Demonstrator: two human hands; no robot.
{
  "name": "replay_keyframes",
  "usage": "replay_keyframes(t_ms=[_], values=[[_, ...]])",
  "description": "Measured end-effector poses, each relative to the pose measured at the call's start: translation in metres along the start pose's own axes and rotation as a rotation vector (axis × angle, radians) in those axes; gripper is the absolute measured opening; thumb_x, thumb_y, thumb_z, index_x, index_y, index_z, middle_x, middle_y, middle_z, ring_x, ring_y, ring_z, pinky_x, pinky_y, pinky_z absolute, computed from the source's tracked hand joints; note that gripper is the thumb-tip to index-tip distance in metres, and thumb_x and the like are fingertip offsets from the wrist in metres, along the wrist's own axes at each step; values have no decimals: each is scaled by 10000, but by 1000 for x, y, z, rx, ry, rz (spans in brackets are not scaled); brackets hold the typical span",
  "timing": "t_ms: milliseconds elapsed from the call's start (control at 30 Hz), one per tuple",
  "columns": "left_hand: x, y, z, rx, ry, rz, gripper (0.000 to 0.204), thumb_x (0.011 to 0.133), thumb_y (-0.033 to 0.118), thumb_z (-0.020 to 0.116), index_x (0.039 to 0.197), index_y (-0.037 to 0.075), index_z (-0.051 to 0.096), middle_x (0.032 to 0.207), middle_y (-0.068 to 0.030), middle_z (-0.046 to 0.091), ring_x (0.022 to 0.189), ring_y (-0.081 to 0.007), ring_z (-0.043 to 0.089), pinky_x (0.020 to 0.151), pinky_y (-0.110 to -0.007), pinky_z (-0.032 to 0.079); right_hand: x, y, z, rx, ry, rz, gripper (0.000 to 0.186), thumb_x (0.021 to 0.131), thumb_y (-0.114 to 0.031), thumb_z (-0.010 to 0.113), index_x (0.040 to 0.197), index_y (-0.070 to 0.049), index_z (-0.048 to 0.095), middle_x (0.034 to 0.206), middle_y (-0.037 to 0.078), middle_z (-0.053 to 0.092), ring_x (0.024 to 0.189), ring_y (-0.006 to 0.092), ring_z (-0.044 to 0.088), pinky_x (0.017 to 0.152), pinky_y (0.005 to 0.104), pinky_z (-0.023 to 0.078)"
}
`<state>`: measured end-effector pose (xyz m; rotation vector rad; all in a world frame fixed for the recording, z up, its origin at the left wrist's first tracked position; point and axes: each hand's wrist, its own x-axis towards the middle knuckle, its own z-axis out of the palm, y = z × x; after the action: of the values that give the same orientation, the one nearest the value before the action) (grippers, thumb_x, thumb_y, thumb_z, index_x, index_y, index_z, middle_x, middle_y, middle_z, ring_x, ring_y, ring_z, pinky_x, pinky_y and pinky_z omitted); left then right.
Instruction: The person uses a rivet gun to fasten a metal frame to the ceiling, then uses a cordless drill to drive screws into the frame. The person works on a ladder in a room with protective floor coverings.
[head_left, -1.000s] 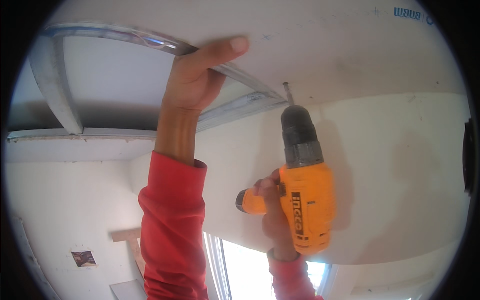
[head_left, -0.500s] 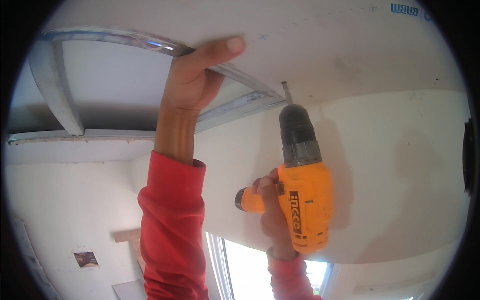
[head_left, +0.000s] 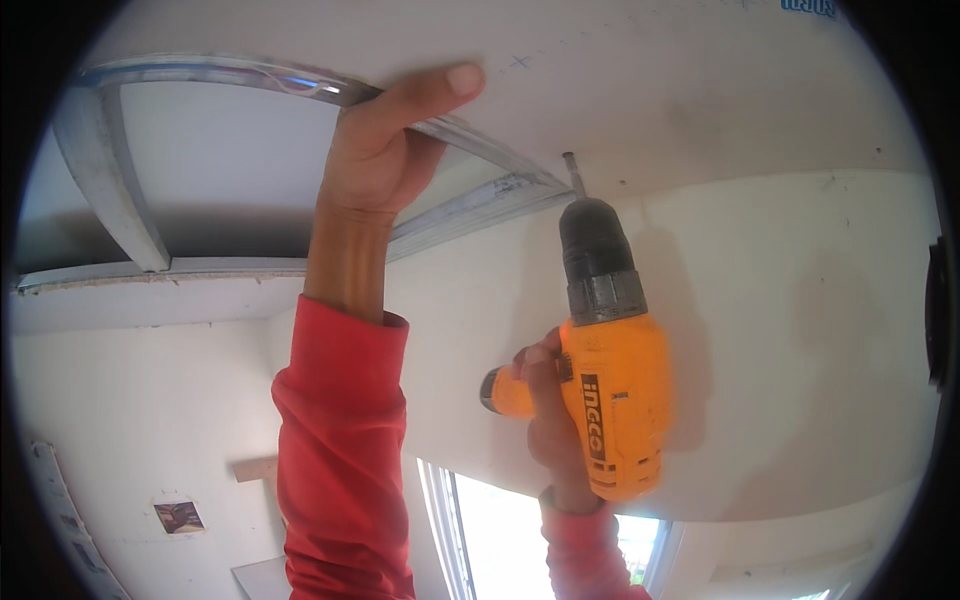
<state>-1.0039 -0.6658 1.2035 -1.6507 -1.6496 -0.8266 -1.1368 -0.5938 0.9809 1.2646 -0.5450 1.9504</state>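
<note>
My left hand (head_left: 385,140) reaches up into the ceiling opening and grips the edge of the ceiling board (head_left: 660,100). Its thumb presses the board's face; the other fingers hook behind a metal channel (head_left: 480,140) along that edge. My right hand (head_left: 555,405) is wrapped round the handle of an orange and black cordless drill (head_left: 620,400), held pointing up. A thin driver bit (head_left: 577,182) rises from the chuck (head_left: 595,245), its tip at the board near the opening's corner. Whether a screw sits at the tip is too small to tell.
Metal framing with a cross member (head_left: 115,190) spans the opening at the left. Behind the drill rises a pale wall (head_left: 770,350). A bright window (head_left: 500,530) lies below, and a square cut-out (head_left: 179,517) shows in the left wall.
The drill has shifted slightly up and right in the view, its bit still at the board. My left hand keeps its grip; the whole view has moved a little.
</note>
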Motion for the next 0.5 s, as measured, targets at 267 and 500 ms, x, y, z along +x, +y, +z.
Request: replay_keyframes(t_ms=[267, 500], values=[[-1, 2, -4, 45, -92, 0, 186, 944, 72, 626, 1117, 27, 676, 1064, -43, 679, 1096, -206, 624, 1010, -412, 469, 0, -1, 2, 251, 17, 123, 130, 900, -22, 717, 1001, -50, 641, 832, 41, 682, 716, 155, 669, 688, 273, 537], [0, 3, -4, 33, -87, -13, 196, 935, 76, 642, 1124, 35, 672, 1060, -40, 681, 1105, -207, 626, 1024, -416, 469, 0, 1, -1, 158, -6, 89, 137, 892, -34, 738, 1001, -54, 657, 824, 31, 681, 713, 152, 667, 682, 284, 536]])
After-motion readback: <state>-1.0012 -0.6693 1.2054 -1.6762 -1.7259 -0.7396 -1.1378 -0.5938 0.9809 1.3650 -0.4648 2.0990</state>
